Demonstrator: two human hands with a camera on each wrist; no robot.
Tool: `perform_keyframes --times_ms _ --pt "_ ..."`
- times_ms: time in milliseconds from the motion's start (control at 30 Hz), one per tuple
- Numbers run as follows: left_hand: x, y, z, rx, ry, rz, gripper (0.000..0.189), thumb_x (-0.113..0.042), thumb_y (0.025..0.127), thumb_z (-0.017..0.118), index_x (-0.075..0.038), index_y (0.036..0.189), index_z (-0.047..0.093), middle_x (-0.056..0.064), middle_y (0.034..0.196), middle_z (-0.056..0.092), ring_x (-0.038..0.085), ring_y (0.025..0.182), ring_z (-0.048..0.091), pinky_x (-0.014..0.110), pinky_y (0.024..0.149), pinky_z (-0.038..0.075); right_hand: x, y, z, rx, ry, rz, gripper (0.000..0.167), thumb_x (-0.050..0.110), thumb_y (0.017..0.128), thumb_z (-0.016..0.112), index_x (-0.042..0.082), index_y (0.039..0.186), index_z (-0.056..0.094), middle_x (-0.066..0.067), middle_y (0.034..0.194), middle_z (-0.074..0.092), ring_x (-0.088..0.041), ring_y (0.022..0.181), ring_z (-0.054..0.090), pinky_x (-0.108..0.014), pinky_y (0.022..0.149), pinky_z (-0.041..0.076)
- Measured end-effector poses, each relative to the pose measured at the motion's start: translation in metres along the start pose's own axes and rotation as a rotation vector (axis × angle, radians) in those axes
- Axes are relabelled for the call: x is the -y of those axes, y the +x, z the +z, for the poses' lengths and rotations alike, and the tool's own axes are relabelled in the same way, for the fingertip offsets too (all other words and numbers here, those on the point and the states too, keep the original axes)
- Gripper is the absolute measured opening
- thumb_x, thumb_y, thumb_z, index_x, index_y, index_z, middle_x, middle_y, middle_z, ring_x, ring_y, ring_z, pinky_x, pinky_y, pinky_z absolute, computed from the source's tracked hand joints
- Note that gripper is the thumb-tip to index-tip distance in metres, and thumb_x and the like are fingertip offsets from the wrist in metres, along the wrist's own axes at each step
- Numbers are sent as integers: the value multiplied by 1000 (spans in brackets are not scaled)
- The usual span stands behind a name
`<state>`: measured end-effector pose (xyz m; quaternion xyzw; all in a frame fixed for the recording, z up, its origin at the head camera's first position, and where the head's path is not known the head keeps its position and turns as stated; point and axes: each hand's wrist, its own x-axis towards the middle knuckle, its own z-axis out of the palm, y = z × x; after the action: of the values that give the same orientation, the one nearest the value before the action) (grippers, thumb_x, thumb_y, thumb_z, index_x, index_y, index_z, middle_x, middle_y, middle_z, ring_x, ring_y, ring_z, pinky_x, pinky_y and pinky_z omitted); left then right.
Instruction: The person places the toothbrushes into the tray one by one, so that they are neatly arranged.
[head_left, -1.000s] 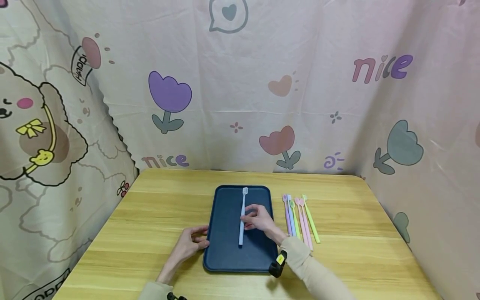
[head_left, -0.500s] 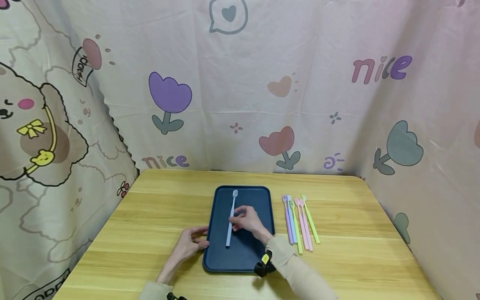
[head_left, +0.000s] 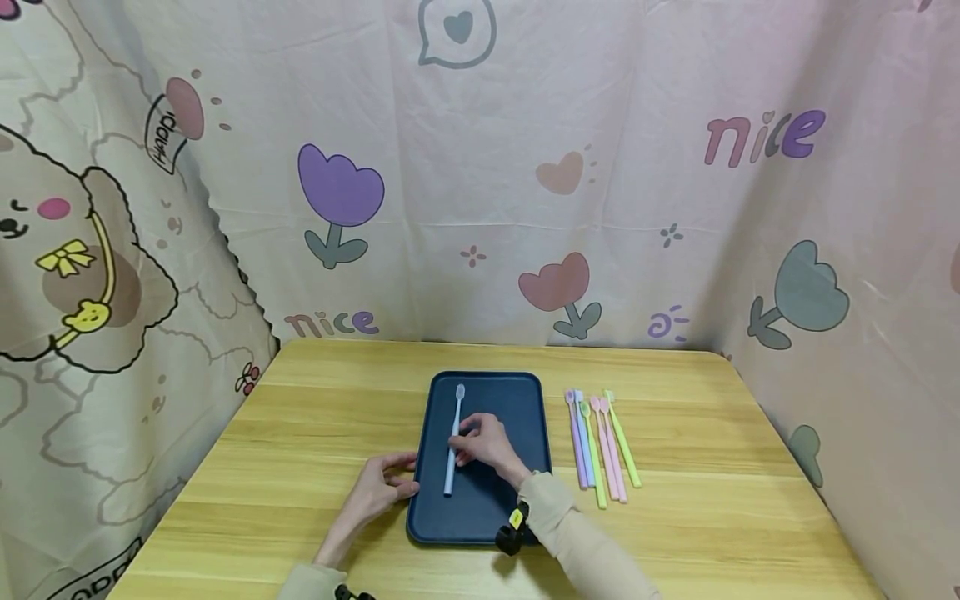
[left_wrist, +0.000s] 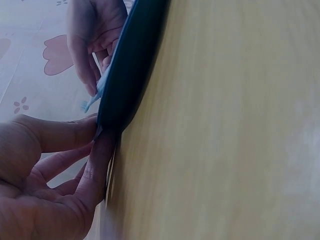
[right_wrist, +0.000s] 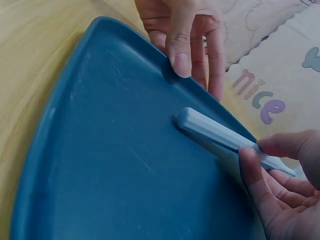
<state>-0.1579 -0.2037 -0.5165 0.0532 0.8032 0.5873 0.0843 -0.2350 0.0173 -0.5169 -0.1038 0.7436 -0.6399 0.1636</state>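
Pinching pale-blue toothbrush (right_wrist: 217,131) between thumb and fingers, right hand (head_left: 486,442) over navy tray (head_left: 472,510); left hand (head_left: 377,486) grips tray's rim.

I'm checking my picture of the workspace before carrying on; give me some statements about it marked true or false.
1. The right hand pinches a light blue toothbrush. True.
2. The left hand grips the edge of the tray. True.
3. The held toothbrush has its bristle end towards the person. False: the bristle end points to the far edge of the tray.
4. Pink and green toothbrushes lie on the table. True.
5. Those toothbrushes are to the left of the tray. False: they lie to its right, as the person sees it.
6. The tray is round. False: it is rectangular with rounded corners.
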Motion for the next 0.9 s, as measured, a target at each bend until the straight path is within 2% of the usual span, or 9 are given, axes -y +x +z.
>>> perform_keyframes --times_ms 233,500,733,900 --pt "0 1 0 8 17 11 54 8 84 71 19 134 52 37 122 62 36 92 74 25 71 59 -1 3 9 -13 -47 -7 26 6 88 72 -8 107 62 -17 73 74 -8 51 65 -29 55 60" --pt "-1 -1 -1 7 -8 14 54 8 83 71 19 133 52 37 122 62 36 93 74 20 70 57 -2 5 16 -57 -102 3 22 6 87 74 -6 102 64 -15 71 73 -8 48 64 -28 52 58" --pt "0 0 -1 15 -19 26 55 8 83 70 20 133 51 39 122 61 38 93 74 20 72 57 -5 2 14 -59 -121 -29 27 11 88 76 -6 106 65 -16 71 74 -10 49 66 -29 52 58" --pt "0 -1 -1 14 -25 16 55 8 84 70 19 133 51 38 123 61 37 93 74 21 72 58 -6 -5 12 -33 -114 -46 33 12 87 77 -6 112 64 -19 75 74 -19 53 70 -31 54 60"
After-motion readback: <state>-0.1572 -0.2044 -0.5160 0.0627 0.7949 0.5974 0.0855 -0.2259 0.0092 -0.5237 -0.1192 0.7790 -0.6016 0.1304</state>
